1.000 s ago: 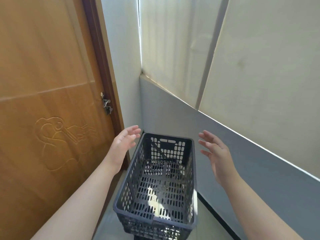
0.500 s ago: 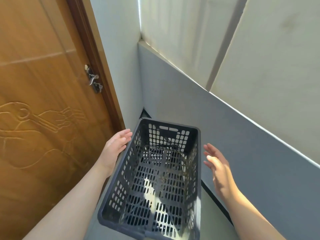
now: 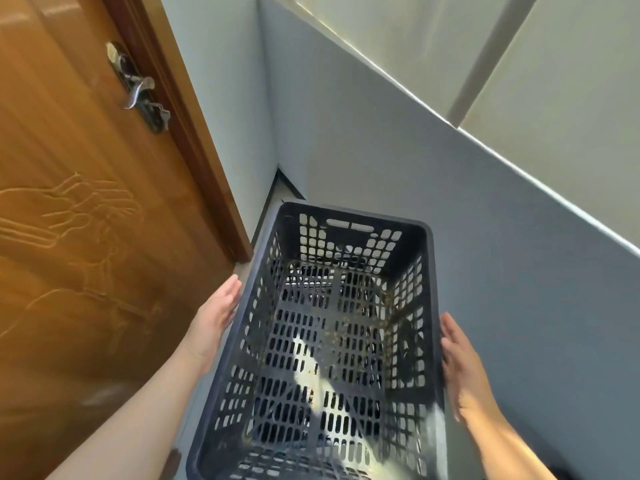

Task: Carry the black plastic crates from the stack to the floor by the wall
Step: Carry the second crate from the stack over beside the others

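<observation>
A black perforated plastic crate [image 3: 430, 271] stands below me in a narrow corner, its long axis pointing away from me, with nothing inside. My left hand [image 3: 216, 313] lies flat along the crate's left rim, fingers straight. On the other side, my right hand [image 3: 462, 368] is held flat beside the right rim, fingers also straight. Both palms face the crate; neither hand has fingers curled around it. What is under the crate is hidden.
A brown wooden door [image 3: 86, 202] with a metal handle [image 3: 136, 88] stands close on the left. A grey wall [image 3: 467, 220] runs along the right, meeting a pale wall at the corner [image 3: 277, 168] just past the crate. A thin strip of floor shows there.
My view has tilted down and closer to the crate. Both hands have come down from above the crate and in against its two long sides.
</observation>
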Action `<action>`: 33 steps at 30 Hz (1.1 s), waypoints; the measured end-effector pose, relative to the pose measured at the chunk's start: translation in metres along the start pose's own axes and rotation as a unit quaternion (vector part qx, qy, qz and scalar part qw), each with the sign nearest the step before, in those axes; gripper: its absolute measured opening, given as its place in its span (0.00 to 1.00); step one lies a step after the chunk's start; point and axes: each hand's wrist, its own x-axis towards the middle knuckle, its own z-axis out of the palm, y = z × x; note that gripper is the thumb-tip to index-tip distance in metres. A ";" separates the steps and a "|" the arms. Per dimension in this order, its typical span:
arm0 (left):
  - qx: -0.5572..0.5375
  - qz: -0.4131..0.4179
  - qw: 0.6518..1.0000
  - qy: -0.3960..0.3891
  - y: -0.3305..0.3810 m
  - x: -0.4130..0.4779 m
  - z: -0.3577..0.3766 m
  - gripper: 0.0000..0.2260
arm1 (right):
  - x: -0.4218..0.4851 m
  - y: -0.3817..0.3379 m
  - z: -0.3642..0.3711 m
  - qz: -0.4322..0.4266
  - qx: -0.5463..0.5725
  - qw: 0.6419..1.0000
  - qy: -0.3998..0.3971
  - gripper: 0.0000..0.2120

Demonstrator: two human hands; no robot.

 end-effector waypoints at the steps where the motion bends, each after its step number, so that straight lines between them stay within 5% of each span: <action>1: -0.006 -0.014 1.000 -0.005 -0.003 0.002 0.000 0.24 | -0.001 0.002 0.003 0.007 0.021 1.000 -0.017 0.25; 8: -0.117 -0.084 0.989 -0.046 -0.021 0.008 0.002 0.21 | -0.001 0.012 0.010 0.016 0.062 0.996 -0.062 0.27; 19: -0.111 -0.082 0.986 -0.095 -0.015 0.012 0.012 0.24 | -0.001 0.014 0.018 0.042 0.088 0.994 -0.043 0.22; 33: -0.083 -0.065 0.993 -0.060 0.050 -0.013 0.009 0.15 | -0.048 -0.048 0.022 0.001 0.076 0.997 -0.009 0.32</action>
